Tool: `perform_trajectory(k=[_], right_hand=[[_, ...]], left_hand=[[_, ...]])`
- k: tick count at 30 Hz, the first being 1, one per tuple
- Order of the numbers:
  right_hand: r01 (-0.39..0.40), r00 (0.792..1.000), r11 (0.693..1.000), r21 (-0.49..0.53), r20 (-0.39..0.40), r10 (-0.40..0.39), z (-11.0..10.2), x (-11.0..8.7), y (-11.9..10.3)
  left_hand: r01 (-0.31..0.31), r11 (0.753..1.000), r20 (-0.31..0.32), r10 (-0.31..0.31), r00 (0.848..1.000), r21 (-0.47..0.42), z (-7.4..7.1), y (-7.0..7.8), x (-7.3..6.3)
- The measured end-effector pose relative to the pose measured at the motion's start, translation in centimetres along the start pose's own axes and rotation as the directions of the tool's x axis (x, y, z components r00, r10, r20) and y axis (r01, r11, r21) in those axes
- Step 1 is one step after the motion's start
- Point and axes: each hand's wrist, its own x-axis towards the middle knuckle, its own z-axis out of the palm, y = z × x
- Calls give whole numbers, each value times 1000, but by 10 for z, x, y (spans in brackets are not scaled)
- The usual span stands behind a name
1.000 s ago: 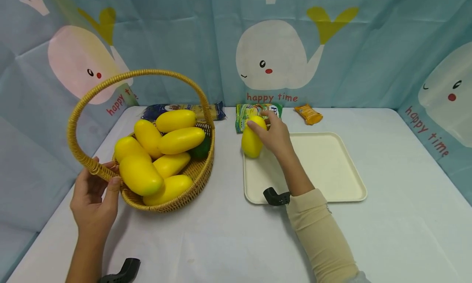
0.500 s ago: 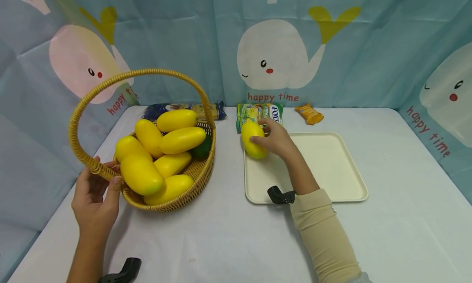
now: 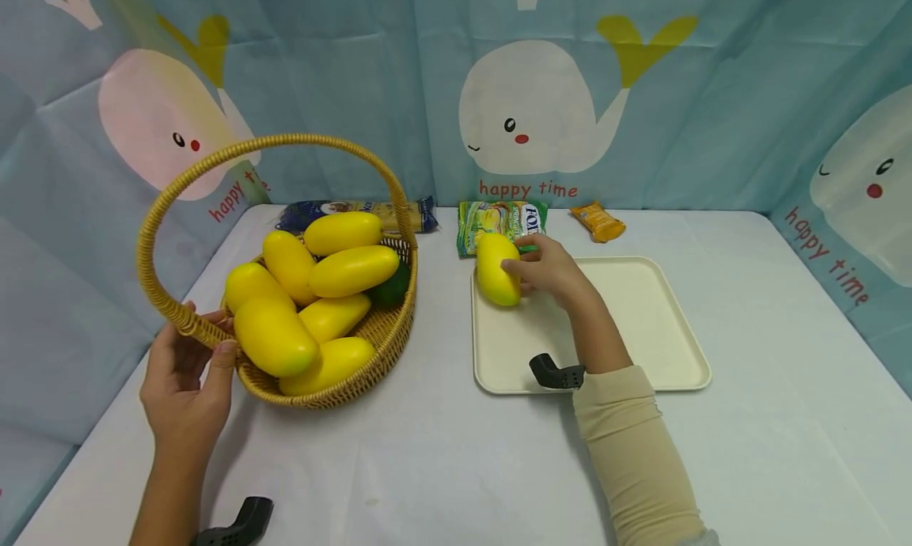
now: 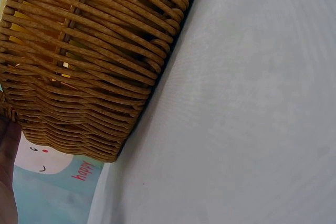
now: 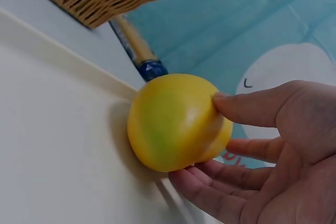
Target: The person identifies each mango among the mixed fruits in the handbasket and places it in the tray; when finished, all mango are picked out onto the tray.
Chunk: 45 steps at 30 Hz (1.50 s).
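A yellow mango [image 3: 497,270] stands at the left end of the cream tray [image 3: 613,324]. Its greenish end faces the right wrist camera. My right hand [image 3: 547,269] holds it from the right side, with the thumb on one side and fingertips on the other. On the left, my left hand [image 3: 187,376] grips the wicker basket [image 3: 390,354] where its arched handle [image 3: 299,139] joins the rim. Several yellow mangoes [image 3: 354,271] fill this basket, along with a dark green fruit [image 3: 390,286] half hidden at the right. The left wrist view shows mostly woven basket wall [image 4: 89,61].
Behind the tray lie a green snack packet [image 3: 492,218] and a small orange packet [image 3: 598,221]. A long blue and yellow package [image 3: 420,215] is partly hidden behind the basket. White cloth [image 3: 427,459] covers the table, and a printed blue curtain [image 3: 356,79] stands behind.
The mango in my right hand has come down slightly onto the tray's left end and turned. The right hand has shifted right and down a little. My left hand stays on the basket.
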Motion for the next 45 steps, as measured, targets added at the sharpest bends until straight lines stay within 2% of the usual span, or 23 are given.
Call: perform_trajectory(k=[7, 15, 26, 32, 36, 39, 41, 43, 45], right_hand=[[-3, 999, 997, 81, 36, 0, 5, 1, -1], [4, 999, 996, 87, 41, -8, 9, 3, -1], [-10, 999, 997, 81, 46, 7, 6, 0, -1], [-4, 1000, 1000, -12, 14, 4, 2, -4, -5], [69, 996, 988, -138, -43, -76, 2, -6, -9], [162, 977, 965, -208, -102, -186, 7, -9, -15], [229, 953, 942, -245, -141, -268, 13, -14, -20], [299, 919, 911, -285, -170, -355, 21, -18, -26], [375, 874, 863, -338, -180, -451, 30, -22, -30]], left_hand=[[-12, 1000, -12, 12, 1000, -13, 0, 4, 1], [-22, 999, -16, 21, 1000, -35, 0, 3, 1], [4, 1000, -7, -4, 1000, -15, 1, 6, 1], [5, 1000, -2, -5, 1000, -10, 2, 7, 1], [15, 1000, -4, -15, 1000, -7, 2, 7, 1], [19, 1000, -5, -19, 1000, -11, 2, 6, 1], [17, 1000, -4, -17, 1000, -13, 2, 7, 1], [14, 1000, -4, -14, 1000, -13, 2, 8, 1], [13, 1000, -4, -13, 1000, -12, 2, 8, 1]])
